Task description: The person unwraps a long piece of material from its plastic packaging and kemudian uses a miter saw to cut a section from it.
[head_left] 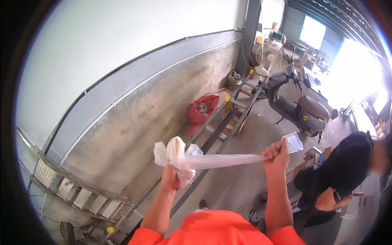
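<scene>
A thin white plastic bag [220,161] stretches taut between my hands at about chest height, pulled into a narrow band. My left hand [171,178] holds its bunched, crumpled end, and the folds cover most of the fingers. On the other side my right hand [275,156] is closed in a fist round the bag. A loose flap of the plastic sticks out beyond that fist.
A long dark metal frame [206,157] runs from below my hands toward the fan [268,58]. Beside it lie a red sack [201,109] and cardboard boxes. A scooter [304,110] stands at far right. Another person [343,167] bends close on my right.
</scene>
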